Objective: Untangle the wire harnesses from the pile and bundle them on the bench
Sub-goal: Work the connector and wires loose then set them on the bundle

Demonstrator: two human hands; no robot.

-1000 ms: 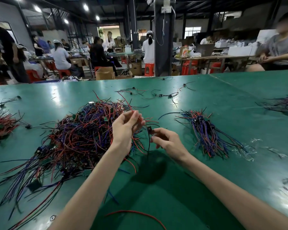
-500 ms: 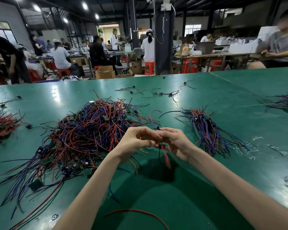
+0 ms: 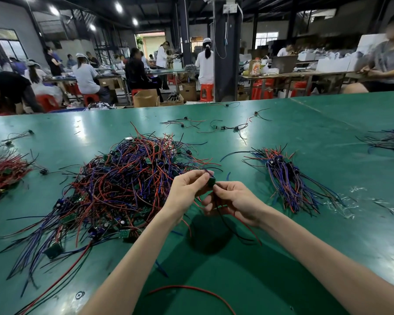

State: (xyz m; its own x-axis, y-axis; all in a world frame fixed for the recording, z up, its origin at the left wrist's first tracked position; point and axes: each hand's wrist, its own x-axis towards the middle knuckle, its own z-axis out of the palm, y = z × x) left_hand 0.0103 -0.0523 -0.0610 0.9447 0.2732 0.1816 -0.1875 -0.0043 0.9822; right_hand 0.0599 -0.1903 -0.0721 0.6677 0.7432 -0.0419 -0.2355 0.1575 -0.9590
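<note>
A big tangled pile of red, blue and black wire harnesses [image 3: 123, 185] with small green boards lies on the green bench [image 3: 316, 137], left of centre. A sorted bundle of harnesses [image 3: 289, 180] lies to the right. My left hand [image 3: 187, 189] and my right hand [image 3: 234, 201] meet in front of the pile, both pinching one harness. Its small green board [image 3: 211, 181] sits between my fingertips. Its black and red wires [image 3: 239, 230] hang down from my right hand to the bench.
A loose red wire [image 3: 191, 289] lies near the front edge. More harness heaps sit at far left [image 3: 5, 171] and far right [image 3: 389, 139]. Scattered single harnesses [image 3: 214, 127] lie at the back. People work at tables beyond the bench.
My hands came together from apart at the pile's edge. They now hold the harness board up between the fingertips, with its wires trailing lower and to the right.
</note>
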